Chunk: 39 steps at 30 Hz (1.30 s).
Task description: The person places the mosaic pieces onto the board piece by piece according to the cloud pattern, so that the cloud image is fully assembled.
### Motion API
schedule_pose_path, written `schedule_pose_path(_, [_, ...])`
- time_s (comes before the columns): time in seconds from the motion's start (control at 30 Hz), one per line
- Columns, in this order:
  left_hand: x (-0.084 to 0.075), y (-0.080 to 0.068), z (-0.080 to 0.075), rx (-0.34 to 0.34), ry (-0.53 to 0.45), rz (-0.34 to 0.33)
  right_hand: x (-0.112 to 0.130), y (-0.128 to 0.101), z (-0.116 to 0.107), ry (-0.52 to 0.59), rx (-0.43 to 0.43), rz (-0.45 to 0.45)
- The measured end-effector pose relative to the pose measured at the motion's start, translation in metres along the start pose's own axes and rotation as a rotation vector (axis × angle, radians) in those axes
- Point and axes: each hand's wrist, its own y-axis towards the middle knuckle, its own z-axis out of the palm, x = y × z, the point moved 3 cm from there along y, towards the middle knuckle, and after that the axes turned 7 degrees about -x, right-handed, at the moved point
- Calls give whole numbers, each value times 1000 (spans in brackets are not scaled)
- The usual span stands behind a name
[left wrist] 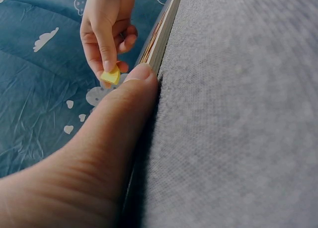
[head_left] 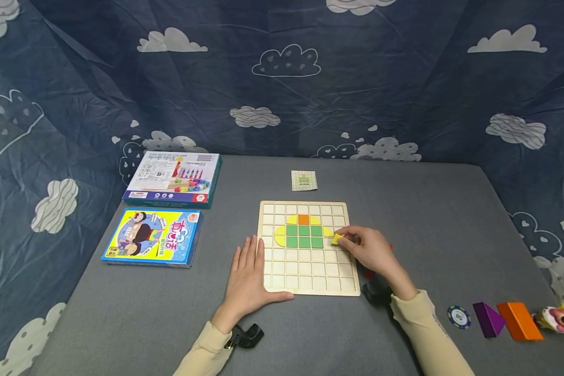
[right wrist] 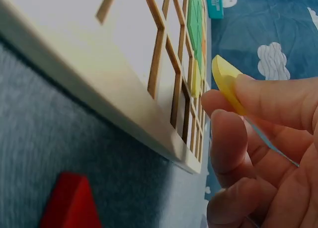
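A wooden grid board (head_left: 305,286) lies flat on the grey table. In its upper middle sit several green square tiles (head_left: 304,242), one orange square tile (head_left: 303,219) and several yellow rounded-corner tiles (head_left: 280,232). My right hand (head_left: 371,250) pinches another yellow tile (right wrist: 229,79) between thumb and index finger, held over the board's right side, beside the placed yellow tile at the row's end. My left hand (head_left: 250,279) rests with straight fingers along the board's left edge, its thumb (left wrist: 134,84) against the near edge.
A small pattern card (head_left: 304,180) lies beyond the board. Two game boxes (head_left: 171,177) (head_left: 152,237) lie at left. Near the right front are a poker chip (head_left: 459,317), a purple triangular block (head_left: 489,319), an orange block (head_left: 519,321) and a toy figure (head_left: 560,319). A red piece (right wrist: 71,203) lies beside the board, under my right arm.
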Motion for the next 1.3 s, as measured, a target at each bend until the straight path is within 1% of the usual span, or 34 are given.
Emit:
schedule_pose_path(0.13, [0,0,0,-2,-6,0,1,2,2,19,11,16])
schedule_pose_path(0.43, [0,0,0,1,-10,-2,0,7,7,49,47,85])
schedule_pose_path(0.67, [0,0,0,-2,-11,1,0,10,10,20,81,73])
schedule_pose_path(0.93, [0,0,0,-5,-9,-1,1,14,14,17,74,85])
schedule_pose_path(1.3, [0,0,1,-11,-8,3,5,17,16,16,69,129])
